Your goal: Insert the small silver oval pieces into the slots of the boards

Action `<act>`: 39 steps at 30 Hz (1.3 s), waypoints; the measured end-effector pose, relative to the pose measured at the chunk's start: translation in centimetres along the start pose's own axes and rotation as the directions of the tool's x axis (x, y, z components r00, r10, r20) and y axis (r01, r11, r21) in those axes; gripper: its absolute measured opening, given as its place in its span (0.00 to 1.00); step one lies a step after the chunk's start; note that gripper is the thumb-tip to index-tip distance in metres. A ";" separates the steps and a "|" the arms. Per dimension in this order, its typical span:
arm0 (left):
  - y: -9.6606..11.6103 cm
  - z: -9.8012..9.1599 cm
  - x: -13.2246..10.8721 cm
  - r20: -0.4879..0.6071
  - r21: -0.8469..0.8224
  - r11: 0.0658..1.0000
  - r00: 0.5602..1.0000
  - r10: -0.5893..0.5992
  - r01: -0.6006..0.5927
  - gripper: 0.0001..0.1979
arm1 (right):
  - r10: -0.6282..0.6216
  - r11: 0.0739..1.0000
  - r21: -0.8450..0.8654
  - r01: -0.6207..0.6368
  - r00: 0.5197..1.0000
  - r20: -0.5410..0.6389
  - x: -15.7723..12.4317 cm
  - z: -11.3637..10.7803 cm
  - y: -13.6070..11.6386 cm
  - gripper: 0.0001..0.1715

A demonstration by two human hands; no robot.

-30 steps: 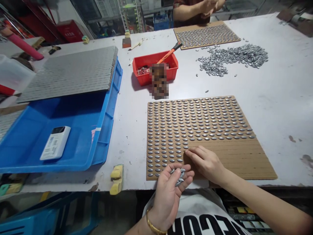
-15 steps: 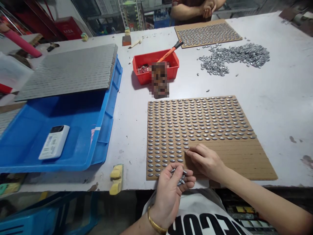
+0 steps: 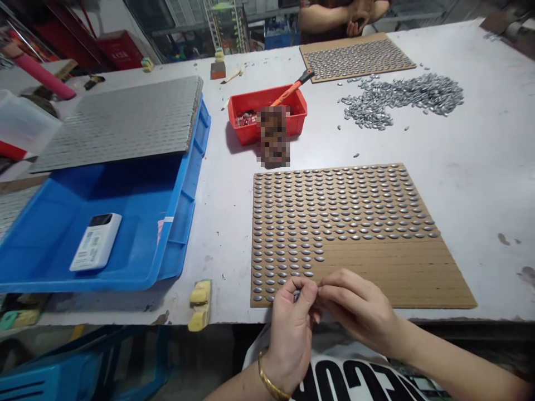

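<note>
A brown cardboard board lies on the white table in front of me, most of its rows filled with small oval metal pieces. My left hand is closed at the board's near edge around a few of these metal pieces, one showing between its fingers. My right hand is pinched, fingertips meeting those of the left hand; whether it grips a piece is hidden.
A loose pile of metal pieces lies at the far right. A red bin holds an orange-handled tool. A blue tray with a white device and a filled grey board sits left. Another person's hands are behind a second board.
My right hand has left the board's unfilled row and drawn back to meet my left hand. The left hand has closed tighter over its pieces.
</note>
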State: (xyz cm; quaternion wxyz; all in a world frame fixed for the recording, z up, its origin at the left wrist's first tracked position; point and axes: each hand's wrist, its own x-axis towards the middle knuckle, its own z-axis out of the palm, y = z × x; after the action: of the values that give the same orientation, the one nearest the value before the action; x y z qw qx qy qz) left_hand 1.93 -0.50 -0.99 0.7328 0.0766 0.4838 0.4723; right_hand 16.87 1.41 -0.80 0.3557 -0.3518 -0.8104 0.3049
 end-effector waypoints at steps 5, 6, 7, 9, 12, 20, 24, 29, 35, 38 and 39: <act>0.0 0.2 -0.3 -0.025 -0.017 0.999 0.999 -0.043 0.043 0.09 | 0.034 0.999 -0.031 -0.035 0.999 -0.035 -0.7 0.1 1.5 0.14; 0.1 0.1 -0.4 -0.045 -0.048 0.997 0.997 -0.054 0.052 0.10 | 0.038 0.996 -0.077 -0.041 0.998 -0.042 -0.8 0.0 2.3 0.14; 0.2 0.1 -0.4 -0.064 -0.080 0.995 0.996 -0.064 0.059 0.11 | 0.038 0.990 -0.134 -0.044 0.998 -0.044 -1.0 0.0 3.0 0.14; 0.3 0.0 -0.6 -0.085 -0.125 0.990 0.993 -0.079 0.068 0.14 | 0.023 0.969 -0.244 -0.030 0.999 -0.031 -1.3 0.1 4.5 0.15; 0.4 -0.2 -0.8 -0.088 -0.125 0.988 0.991 -0.099 0.088 0.15 | -0.024 0.941 -0.338 0.027 1.000 0.014 -1.4 0.5 5.7 0.15; 0.2 -0.3 -1.2 -0.009 -0.018 0.993 0.993 -0.120 0.120 0.11 | -0.031 0.881 -0.463 0.096 0.989 0.146 -1.3 0.7 5.7 0.12; 0.0 -0.7 -0.9 -0.021 -0.023 0.997 0.997 -0.075 0.074 0.10 | 0.001 0.884 -0.463 0.062 0.991 0.135 -1.2 0.5 5.8 0.13; 0.0 -0.8 -0.7 -0.023 -0.073 0.993 0.995 -0.100 0.098 0.13 | 0.104 0.964 -0.248 -0.097 0.995 0.013 -0.8 -0.1 4.2 0.15; 0.0 -0.6 -0.8 -0.009 -0.088 0.991 0.994 -0.105 0.104 0.08 | 0.118 0.993 0.025 -0.118 0.993 -0.006 -0.6 -0.4 1.1 0.16; -0.1 -0.4 -0.7 0.017 -0.098 0.992 0.997 -0.080 0.081 0.06 | 0.084 0.996 -0.002 -0.084 0.996 -0.013 -0.4 0.0 0.6 0.18; -0.1 -0.4 -0.7 0.023 -0.101 0.992 0.997 -0.072 0.074 0.06 | 0.083 0.996 -0.022 -0.084 0.996 -0.027 -0.4 0.1 0.5 0.18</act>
State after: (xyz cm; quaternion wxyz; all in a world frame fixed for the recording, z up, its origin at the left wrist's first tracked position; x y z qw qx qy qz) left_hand 1.65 -1.24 -0.81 0.7573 0.0259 0.4543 0.4685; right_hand 17.17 1.37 -1.42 0.3491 -0.3934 -0.7939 0.3053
